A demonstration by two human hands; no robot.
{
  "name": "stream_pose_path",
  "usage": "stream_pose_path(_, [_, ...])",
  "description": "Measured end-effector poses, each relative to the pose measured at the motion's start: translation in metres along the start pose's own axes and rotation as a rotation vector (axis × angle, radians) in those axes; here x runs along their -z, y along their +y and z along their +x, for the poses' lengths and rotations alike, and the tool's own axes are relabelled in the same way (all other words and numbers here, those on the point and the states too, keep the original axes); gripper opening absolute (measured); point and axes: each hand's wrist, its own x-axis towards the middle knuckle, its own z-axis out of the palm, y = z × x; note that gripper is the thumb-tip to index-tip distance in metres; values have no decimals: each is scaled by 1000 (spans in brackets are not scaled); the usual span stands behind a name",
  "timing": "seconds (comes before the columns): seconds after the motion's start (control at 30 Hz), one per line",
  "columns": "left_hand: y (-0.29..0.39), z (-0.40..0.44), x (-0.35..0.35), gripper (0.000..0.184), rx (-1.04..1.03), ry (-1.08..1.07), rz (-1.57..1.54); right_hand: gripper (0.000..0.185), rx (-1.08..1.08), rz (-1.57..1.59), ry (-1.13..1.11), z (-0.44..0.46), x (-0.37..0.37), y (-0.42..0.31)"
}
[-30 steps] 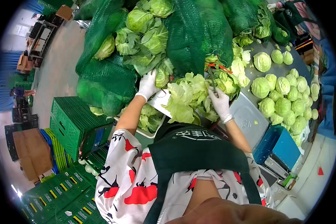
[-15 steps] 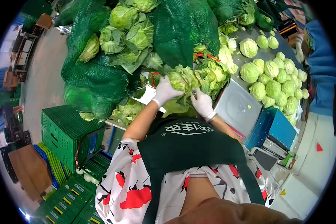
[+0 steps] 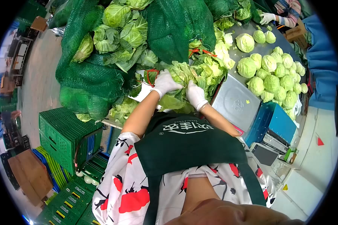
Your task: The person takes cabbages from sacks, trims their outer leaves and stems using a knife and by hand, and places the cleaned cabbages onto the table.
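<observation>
A green cabbage [image 3: 181,72] with loose outer leaves is in front of me, over a heap of leaves. My left hand [image 3: 166,83], in a white glove, grips its left side with the fingers closed. On the near right side my gloved right hand [image 3: 196,96] is closed against the leaves, thumb up; its fingertips are partly hidden. Cut leaves [image 3: 212,71] lie just right of the cabbage. A red mesh tie [image 3: 150,76] is beside my left hand.
Green mesh sacks [image 3: 90,80] with cabbages stand at the left and back. Trimmed cabbages [image 3: 272,82] are piled at right, beyond a metal scale plate [image 3: 238,103] and a blue box [image 3: 276,122]. Green crates [image 3: 69,137] are stacked at left. Another person's gloved hand [image 3: 267,18] is at the far right.
My right hand has moved slightly up and left, its thumb now against the cabbage leaves. The cabbage has turned a little between my hands. Another person's gloved hand has moved in over the far table.
</observation>
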Motion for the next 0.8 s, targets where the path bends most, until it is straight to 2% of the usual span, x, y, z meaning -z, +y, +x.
stream_pose_path(0.17, [0, 0, -5, 105, -3, 7, -9, 18, -35, -20, -66, 7, 7, -2])
stream_pose_path(0.3, [0, -22, -18, 101, -51, 93, 10, 24, -224, 1, -157, 43, -10, 11])
stream_pose_path(0.37, [-28, -36, -30, 105, -95, 169, -140, 27, -23, -25, -300, 57, 1, 26])
stream_pose_path(0.4, [-58, -38, -47, 106, -145, 243, -210, 25, 16, 34, -392, 67, -6, 44])
stream_pose_path(0.43, [-81, -42, -55, 107, -193, 321, -281, 26, -232, 283, -636, 70, 22, 39])
stream_pose_path(0.47, [-93, -50, -54, 114, -53, 188, -394, 27, -284, 507, -646, 66, 33, 44])
stream_pose_path(0.5, [-120, -38, -74, 123, -95, 16, -814, 29, -339, 730, -661, 55, 41, 46])
stream_pose_path(0.57, [-119, -46, -78, 127, -75, 84, -903, 40, -372, 871, -560, 36, 75, 18])
stream_pose_path(0.63, [-103, -52, -75, 131, 0, 202, -580, 46, -365, 893, -400, 20, 76, 0])
stream_pose_path(0.67, [-95, -55, -70, 133, 34, 255, -418, 45, -215, 717, -219, 10, 54, 1])
stream_pose_path(0.7, [-91, -57, -65, 132, 50, 228, -420, 44, -67, 539, -37, 1, 30, 1])
stream_pose_path(0.77, [-84, -58, -57, 131, 78, 174, -423, 46, 60, 551, 0, -20, 26, -20])
stream_pose_path(0.8, [-85, -57, -57, 128, 51, 163, -443, 48, 48, 458, -49, -23, 23, -28])
